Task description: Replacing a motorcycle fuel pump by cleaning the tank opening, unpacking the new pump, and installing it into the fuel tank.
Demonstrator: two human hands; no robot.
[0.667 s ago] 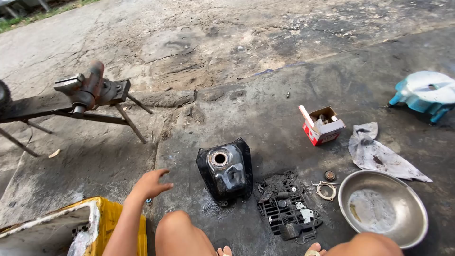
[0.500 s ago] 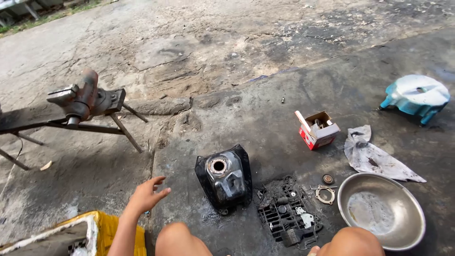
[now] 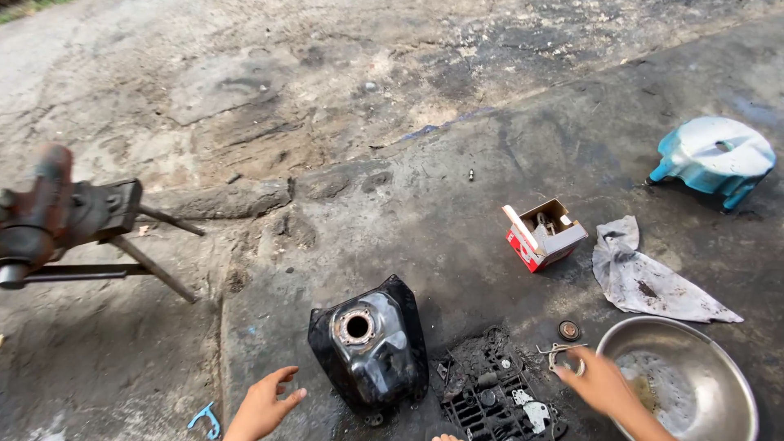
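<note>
a glossy black fuel tank [image 3: 371, 349], rounded and dented-looking with a rusty ring around its open filler hole, sits on stained, oily concrete ground [image 3: 425, 212] low in the middle of the frame. the left hand [image 3: 263, 406] hovers just left of it at the bottom edge, fingers spread wide and holding nothing, not touching the tank. the right hand [image 3: 599, 380] reaches in from the lower right, fingers loosely extended over a small bent metal ring or clip [image 3: 562, 356]; whether it grips the piece or only touches it is hard to make out. beside it lies a small round dark cap [image 3: 569, 330].

between the hands rests a grimy black ribbed engine part [image 3: 494, 396] caked in soot, its lower end cut off by the frame. at lower right a dull steel bowl [image 3: 690, 384], smooth and round with a smear of residue inside, is partly cropped. above it lies a crumpled grey rag [image 3: 649, 278], then an open red and white cardboard box [image 3: 543, 233] with small parts inside too small to identify. a faded teal plastic cover [image 3: 712, 157] sits at upper right.

at left a rusty bench vise [image 3: 49, 212] on thin steel legs runs off the frame edge. a small blue plastic bit [image 3: 206, 420] lies at the bottom left. the ground toward the top is cracked, sandy and bare, leaving open room beyond the tank.
</note>
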